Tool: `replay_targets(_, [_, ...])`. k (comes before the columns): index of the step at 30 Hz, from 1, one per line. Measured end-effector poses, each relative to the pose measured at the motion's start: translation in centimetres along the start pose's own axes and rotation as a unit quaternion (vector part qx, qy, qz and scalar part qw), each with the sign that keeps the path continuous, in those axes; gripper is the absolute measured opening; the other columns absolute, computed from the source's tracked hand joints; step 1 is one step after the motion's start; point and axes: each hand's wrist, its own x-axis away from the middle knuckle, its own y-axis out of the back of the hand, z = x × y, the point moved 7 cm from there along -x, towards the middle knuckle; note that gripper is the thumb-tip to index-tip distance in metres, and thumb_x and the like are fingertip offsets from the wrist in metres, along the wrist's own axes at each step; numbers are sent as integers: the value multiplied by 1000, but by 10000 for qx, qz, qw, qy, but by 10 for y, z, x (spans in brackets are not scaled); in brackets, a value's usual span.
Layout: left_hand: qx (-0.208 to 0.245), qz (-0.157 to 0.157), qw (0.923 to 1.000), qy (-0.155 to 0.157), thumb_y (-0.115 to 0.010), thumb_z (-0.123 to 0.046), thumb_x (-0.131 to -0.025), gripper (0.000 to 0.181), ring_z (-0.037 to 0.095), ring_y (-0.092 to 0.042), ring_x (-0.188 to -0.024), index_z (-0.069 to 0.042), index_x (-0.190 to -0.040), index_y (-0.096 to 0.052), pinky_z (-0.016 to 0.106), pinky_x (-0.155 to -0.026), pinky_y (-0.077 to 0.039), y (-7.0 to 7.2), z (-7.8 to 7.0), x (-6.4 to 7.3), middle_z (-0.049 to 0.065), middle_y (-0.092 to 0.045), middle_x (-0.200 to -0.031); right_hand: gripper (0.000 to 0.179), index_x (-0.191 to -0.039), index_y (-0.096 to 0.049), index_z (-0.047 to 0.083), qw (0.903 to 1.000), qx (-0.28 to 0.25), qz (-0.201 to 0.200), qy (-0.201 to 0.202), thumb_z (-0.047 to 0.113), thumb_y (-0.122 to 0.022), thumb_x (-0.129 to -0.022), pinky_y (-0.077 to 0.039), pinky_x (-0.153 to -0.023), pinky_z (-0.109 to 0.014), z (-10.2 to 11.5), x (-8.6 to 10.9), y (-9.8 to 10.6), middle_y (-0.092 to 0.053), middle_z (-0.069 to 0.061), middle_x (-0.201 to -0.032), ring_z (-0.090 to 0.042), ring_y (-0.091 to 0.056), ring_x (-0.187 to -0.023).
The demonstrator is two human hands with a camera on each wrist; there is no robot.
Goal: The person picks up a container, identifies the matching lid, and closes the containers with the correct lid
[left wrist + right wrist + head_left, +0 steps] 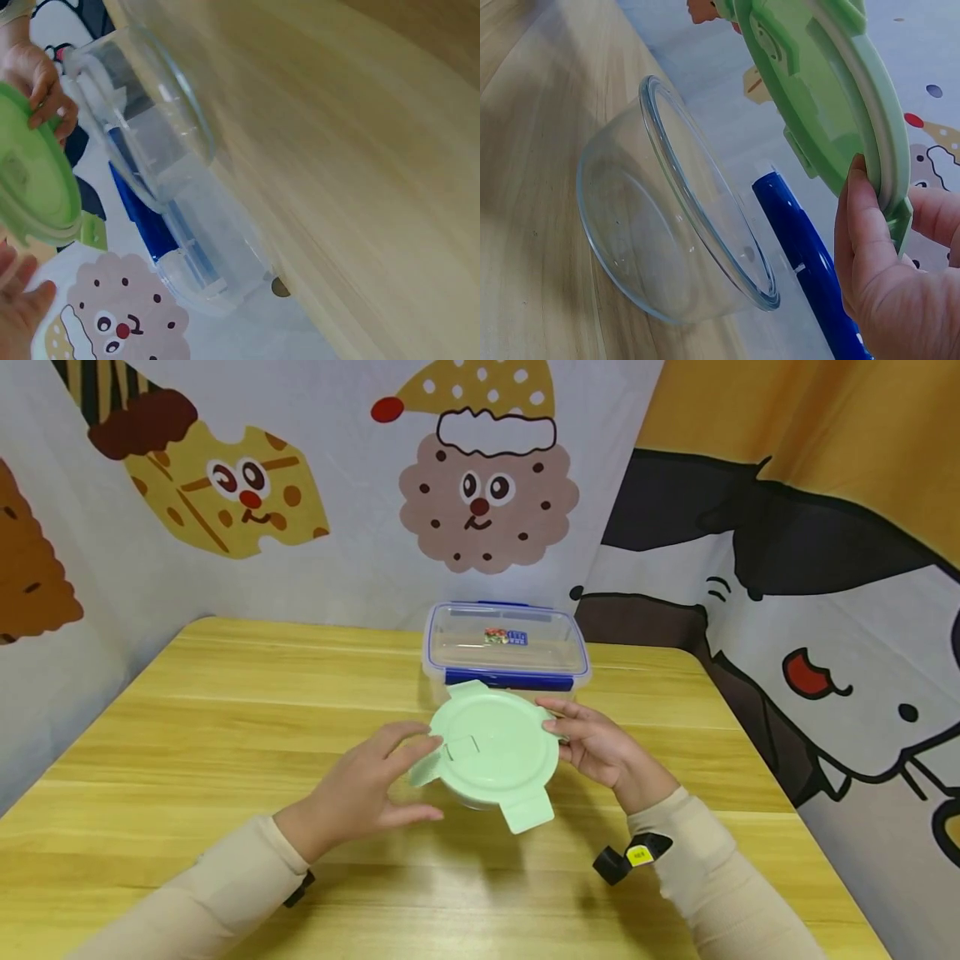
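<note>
A light green round lid (502,743) with side tabs is held up over a round clear glass bowl (641,217). My right hand (607,752) pinches the lid's right edge, thumb on top and fingers under the rim, as the right wrist view shows. At the lid's left side my left hand (363,789) has its fingers spread, the fingertips right by a tab and the thumb apart below. The bowl stands on the table with its top uncovered; in the head view the lid hides nearly all of it.
Behind the bowl sits a clear rectangular storage box (510,647) with a blue-edged lid and a dark blue front latch. The wooden table (247,693) ends at a cloth backdrop (352,585) printed with cartoon food faces.
</note>
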Motion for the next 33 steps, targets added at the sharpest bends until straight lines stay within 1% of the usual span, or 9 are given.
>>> replay_targets(2, [381, 133, 9962, 777, -73, -45, -84, 66, 31, -56, -113, -1, -130, -55, 44, -91, -53, 2, 9, -1, 17, -55, -125, 49, -145, -25, -4, 10000, 16, 7, 34, -3, -40, -99, -56, -70, -18, 1, 0, 0, -65, 1, -102, -7, -67, -77])
replay_targets(4, [1069, 322, 9768, 1828, -72, -33, -88, 60, 32, -55, -115, 0, -134, -50, 45, -92, -53, 1, 21, -2, 18, -54, -126, 47, -144, -27, -3, 10000, 15, 25, 59, -3, -40, -99, -56, -69, -19, 1, 1, 0, -65, 1, -102, -7, -67, -77])
replay_targets(7, [2188, 595, 9173, 3272, -69, -22, -90, 57, 34, -58, -113, 0, -137, -46, 45, -89, -54, -6, 40, -2, 20, -56, -125, 45, -142, -30, -2, 9999, 14, 69, 81, -4, -40, -98, -56, -70, -19, 2, 0, -1, -66, 1, -102, -8, -67, -77])
replay_targets(9, [2805, 829, 8727, 3909, -67, -22, -92, 57, 34, -60, -108, 2, -138, -44, 44, -86, -55, -15, 47, -1, 22, -57, -123, 43, -140, -33, -1, 9999, 42, 107, 85, -4, -40, -98, -56, -71, -20, 1, 0, -2, -66, 1, -102, -8, -67, -78])
replay_targets(13, [3647, 1256, 8012, 4574, -66, -21, -92, 55, 25, -65, -90, 4, -136, -46, 41, -76, -57, -30, 53, 3, 19, -64, -111, 40, -137, -38, 1, 9997, 122, 160, 101, -4, -41, -98, -56, -72, -20, 0, -3, -3, -65, 1, -104, -8, -67, -80])
replay_targets(16, [4104, 1347, 7638, 4797, -65, -16, -91, 50, 20, -64, -79, 5, -133, -47, 38, -70, -57, -37, 53, 6, 16, -67, -102, 37, -134, -41, 4, 9998, 123, 151, 107, -4, -41, -98, -56, -72, -20, 0, -5, -3, -64, 1, -105, -9, -67, -80])
replay_targets(20, [4409, 1346, 7466, 4796, -63, -9, -91, 46, 20, -65, -74, 9, -130, -47, 38, -66, -58, -43, 53, 5, 17, -68, -96, 37, -133, -41, 4, 9998, 195, 49, 30, -4, -42, -97, -56, -71, -20, 0, -7, 0, -64, 2, -103, -9, -66, -79])
replay_targets(26, [4406, 1310, 7443, 4846, -63, -3, -90, 44, 21, -66, -71, 10, -128, -47, 43, -66, -59, -50, 55, 7, 17, -67, -90, 50, -144, -28, -6, 9938, 1088, -129, -161, -1, -46, -97, -57, -72, -22, 1, -14, 5, -60, 0, -107, -10, -65, -81])
replay_targets(33, [4317, 1271, 7489, 4865, -63, -3, -90, 40, 20, -65, -67, 9, -125, -48, 45, -66, -59, -55, 53, 11, 16, -66, -87, 52, -144, -31, -8, 9787, 1982, -250, -479, 1, -52, -97, -58, -79, -30, -2, -22, 7, -45, -24, -134, -13, -65, -86])
